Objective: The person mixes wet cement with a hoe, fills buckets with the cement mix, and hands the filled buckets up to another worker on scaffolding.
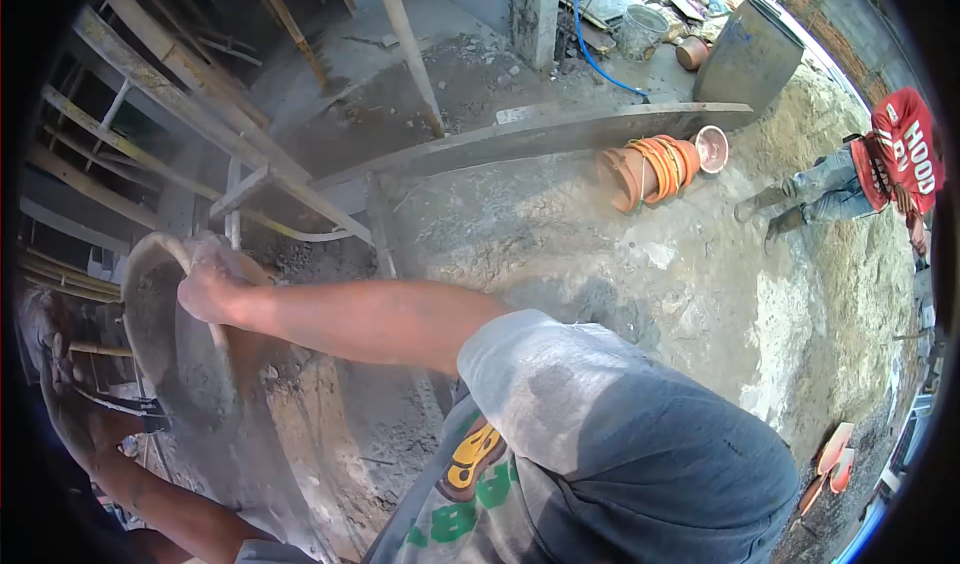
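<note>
My right hand (215, 276) reaches across to the left, its fingers wrapped round the rim of a mortar-smeared bucket (150, 314). The bucket is tilted, its mouth turned toward me. Grey, dusty material (235, 444) trails below it, blurred by motion. At the far left edge, my left hand (48, 339) is dim and partly blurred. Its fingers look apart, with a gap between them and the bucket, and I make out nothing in them.
Wooden poles (150, 74) and planks rise at the upper left. A low concrete ledge (560, 129) crosses behind. Stacked orange buckets (660, 172) lie beside a pinkish basin (712, 149). A large drum (750, 59) stands beyond. A person in red (905, 154) stands at right, near sand.
</note>
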`<action>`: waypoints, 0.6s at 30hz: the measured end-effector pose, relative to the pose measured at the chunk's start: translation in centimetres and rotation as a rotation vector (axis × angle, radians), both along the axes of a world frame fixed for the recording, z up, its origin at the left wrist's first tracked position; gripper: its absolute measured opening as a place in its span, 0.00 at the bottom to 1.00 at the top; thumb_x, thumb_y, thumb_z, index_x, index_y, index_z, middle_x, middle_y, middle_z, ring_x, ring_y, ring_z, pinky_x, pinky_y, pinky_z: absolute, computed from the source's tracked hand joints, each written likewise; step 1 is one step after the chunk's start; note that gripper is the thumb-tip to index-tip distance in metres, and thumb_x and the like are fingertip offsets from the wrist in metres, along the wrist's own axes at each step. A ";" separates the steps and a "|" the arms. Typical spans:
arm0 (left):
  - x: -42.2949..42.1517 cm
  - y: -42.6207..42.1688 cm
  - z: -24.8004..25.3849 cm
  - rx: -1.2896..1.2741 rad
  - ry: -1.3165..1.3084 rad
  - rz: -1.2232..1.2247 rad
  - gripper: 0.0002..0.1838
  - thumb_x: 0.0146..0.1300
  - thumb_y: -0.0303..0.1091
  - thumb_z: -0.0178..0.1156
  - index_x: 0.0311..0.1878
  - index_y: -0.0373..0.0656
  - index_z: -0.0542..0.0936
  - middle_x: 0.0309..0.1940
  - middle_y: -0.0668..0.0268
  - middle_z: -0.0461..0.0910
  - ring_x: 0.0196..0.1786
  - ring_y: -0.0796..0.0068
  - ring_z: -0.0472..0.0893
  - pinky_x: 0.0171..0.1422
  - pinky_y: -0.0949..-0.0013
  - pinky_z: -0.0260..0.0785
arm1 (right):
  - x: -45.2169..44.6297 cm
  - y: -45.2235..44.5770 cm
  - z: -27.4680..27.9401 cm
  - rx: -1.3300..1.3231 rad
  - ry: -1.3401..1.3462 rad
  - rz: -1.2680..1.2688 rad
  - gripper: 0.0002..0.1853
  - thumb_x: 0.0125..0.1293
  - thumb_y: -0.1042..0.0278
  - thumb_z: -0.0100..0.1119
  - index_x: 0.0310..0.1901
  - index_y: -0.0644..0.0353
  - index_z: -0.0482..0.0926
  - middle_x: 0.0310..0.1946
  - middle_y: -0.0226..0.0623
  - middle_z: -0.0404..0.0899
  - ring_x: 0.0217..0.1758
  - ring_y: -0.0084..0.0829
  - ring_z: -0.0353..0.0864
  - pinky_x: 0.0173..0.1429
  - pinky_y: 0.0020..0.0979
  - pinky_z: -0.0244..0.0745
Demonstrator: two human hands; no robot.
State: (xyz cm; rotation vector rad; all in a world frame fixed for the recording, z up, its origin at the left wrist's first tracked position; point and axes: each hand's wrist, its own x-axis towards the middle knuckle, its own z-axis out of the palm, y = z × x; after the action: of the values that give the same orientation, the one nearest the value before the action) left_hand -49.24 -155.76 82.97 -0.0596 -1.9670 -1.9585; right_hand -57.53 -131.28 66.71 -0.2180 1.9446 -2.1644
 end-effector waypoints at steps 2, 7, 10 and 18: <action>0.0 -4.5 0.3 -0.272 -0.166 0.153 0.26 0.60 0.42 0.49 0.59 0.38 0.65 0.57 0.59 0.67 0.52 0.70 0.70 0.59 0.68 0.60 | -0.2 0.4 -0.4 0.071 0.196 0.032 0.23 0.52 0.60 0.55 0.47 0.66 0.71 0.49 0.57 0.69 0.54 0.51 0.69 0.57 0.40 0.65; 4.8 2.7 -2.9 -0.672 -0.035 0.657 0.26 0.59 0.43 0.49 0.59 0.40 0.68 0.54 0.59 0.71 0.54 0.65 0.72 0.59 0.65 0.63 | -1.9 7.2 -8.1 0.281 0.264 0.105 0.33 0.53 0.50 0.57 0.57 0.63 0.67 0.56 0.52 0.65 0.59 0.48 0.65 0.62 0.40 0.61; 5.4 10.5 -7.9 -0.634 0.165 0.921 0.22 0.63 0.40 0.46 0.55 0.37 0.72 0.50 0.55 0.74 0.48 0.66 0.75 0.53 0.67 0.69 | -2.8 16.6 -19.4 0.534 0.052 0.036 0.28 0.55 0.51 0.56 0.53 0.62 0.70 0.53 0.49 0.70 0.58 0.46 0.67 0.62 0.39 0.61; -6.2 34.0 -38.8 -0.878 -0.631 0.373 0.24 0.61 0.45 0.52 0.53 0.35 0.72 0.46 0.50 0.76 0.50 0.61 0.75 0.54 0.65 0.65 | 4.1 54.6 -58.0 1.467 -0.308 0.409 0.26 0.62 0.50 0.39 0.42 0.66 0.78 0.45 0.52 0.76 0.52 0.48 0.73 0.58 0.46 0.64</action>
State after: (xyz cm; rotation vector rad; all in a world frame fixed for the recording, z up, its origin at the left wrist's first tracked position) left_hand -55.45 -121.80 44.21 0.7172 -2.8242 -0.8126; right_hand -53.40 -76.71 8.69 0.0025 2.4033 -0.1992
